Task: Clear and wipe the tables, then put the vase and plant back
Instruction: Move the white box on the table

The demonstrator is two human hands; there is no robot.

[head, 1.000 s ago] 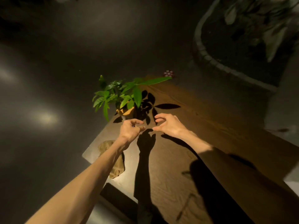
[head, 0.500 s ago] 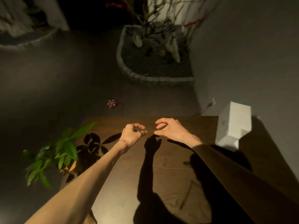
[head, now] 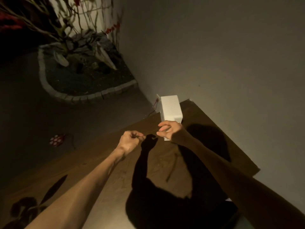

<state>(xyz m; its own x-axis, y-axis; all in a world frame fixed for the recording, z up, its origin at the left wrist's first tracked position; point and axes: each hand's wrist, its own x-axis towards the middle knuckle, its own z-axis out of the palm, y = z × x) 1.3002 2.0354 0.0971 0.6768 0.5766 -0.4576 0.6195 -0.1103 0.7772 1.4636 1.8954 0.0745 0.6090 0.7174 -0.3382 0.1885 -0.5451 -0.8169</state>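
Observation:
A white ribbed block-shaped vase [head: 170, 108] stands upright at the far edge of the dark wooden table [head: 92, 164], close to the wall. My right hand [head: 170, 130] hovers just in front of its lower part with fingers curved and apart, holding nothing. My left hand [head: 131, 140] hangs over the table a little to the left, fingers curled in against the thumb; I see nothing held in it. The potted plant is out of view; only its leaf shadow [head: 33, 205] falls on the table at the bottom left.
A grey wall [head: 222, 55] runs along the table's right side. On the floor beyond the table lie a stone-edged planting bed [head: 79, 97] with dry branches and a small red patterned object [head: 57, 140]. A wall socket with a cable [head: 156, 100] sits behind the vase.
The view has swung right, away from the plant and cloth, which have left the frame. The white vase has come close to my right hand. Both hands keep the same pose.

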